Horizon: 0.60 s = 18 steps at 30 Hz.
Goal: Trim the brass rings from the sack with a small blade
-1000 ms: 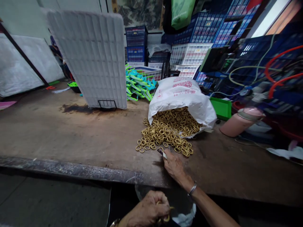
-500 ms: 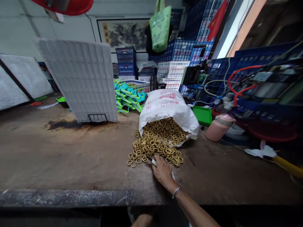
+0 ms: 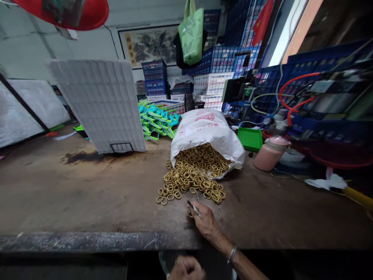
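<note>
A white sack (image 3: 205,130) lies on its side on the worn brown table (image 3: 87,194), spilling a heap of brass rings (image 3: 194,175). My right hand (image 3: 205,222) rests on the table just in front of the heap, fingers curled round a small white and dark stick-like tool (image 3: 194,209), with one brass ring (image 3: 189,213) under the fingertips. A bangle is on that wrist. My left hand (image 3: 186,269) is below the table edge at the bottom of the view, closed in a fist; what it holds is hidden.
A white gridded tray (image 3: 100,105) stands upright at the back left. Behind the sack lie green and blue plastic pieces (image 3: 155,120), a green tray (image 3: 250,139) and a pink flask (image 3: 271,153). Stacked crates and hoses fill the right side.
My right hand has drawn back from the heap towards the table edge, pulling a ring with it. My left hand has come back into view at the bottom. The view tilted up over the second.
</note>
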Available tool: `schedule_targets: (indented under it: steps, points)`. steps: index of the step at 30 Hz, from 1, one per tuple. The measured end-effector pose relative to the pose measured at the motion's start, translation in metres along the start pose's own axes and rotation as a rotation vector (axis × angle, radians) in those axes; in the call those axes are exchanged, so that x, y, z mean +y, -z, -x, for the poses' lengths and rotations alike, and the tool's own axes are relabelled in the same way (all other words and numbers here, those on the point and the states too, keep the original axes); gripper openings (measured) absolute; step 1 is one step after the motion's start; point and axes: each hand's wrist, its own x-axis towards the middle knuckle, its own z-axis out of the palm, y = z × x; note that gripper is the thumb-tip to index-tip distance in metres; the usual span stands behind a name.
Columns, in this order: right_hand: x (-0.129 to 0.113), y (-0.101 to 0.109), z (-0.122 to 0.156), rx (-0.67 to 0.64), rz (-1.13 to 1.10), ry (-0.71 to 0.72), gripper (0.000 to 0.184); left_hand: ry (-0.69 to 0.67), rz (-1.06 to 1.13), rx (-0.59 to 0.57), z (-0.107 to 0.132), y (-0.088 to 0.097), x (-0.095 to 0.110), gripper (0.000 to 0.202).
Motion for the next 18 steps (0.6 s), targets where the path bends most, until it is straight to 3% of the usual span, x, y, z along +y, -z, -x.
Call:
schedule_targets:
  steps: [1, 3, 5, 9, 13, 18]
  points:
    - [-0.002, 0.002, 0.004, -0.023, -0.038, -0.008, 0.018, -0.005, 0.005, 0.026, -0.001, 0.002, 0.004, 0.034]
    - [-0.009, 0.005, 0.011, -0.071, -0.123, -0.025, 0.018, -0.044, 0.055, 0.259, -0.002, 0.006, 0.015, 0.038]
    - [-0.015, 0.007, 0.018, -0.098, -0.195, -0.044, 0.019, -0.115, 0.121, 0.377, -0.004, 0.01, 0.028, 0.04]
    - [-0.027, 0.009, 0.026, -0.147, -0.273, -0.067, 0.016, -0.128, 0.125, 0.343, -0.009, 0.014, 0.044, 0.038]
    - [-0.033, 0.01, 0.028, -0.131, -0.302, -0.102, 0.016, -0.174, 0.112, 0.327, -0.011, 0.011, 0.042, 0.029]
    - [-0.036, 0.012, 0.026, -0.172, -0.329, -0.248, 0.023, -0.405, -0.02, 0.385, -0.01, 0.009, 0.039, 0.02]
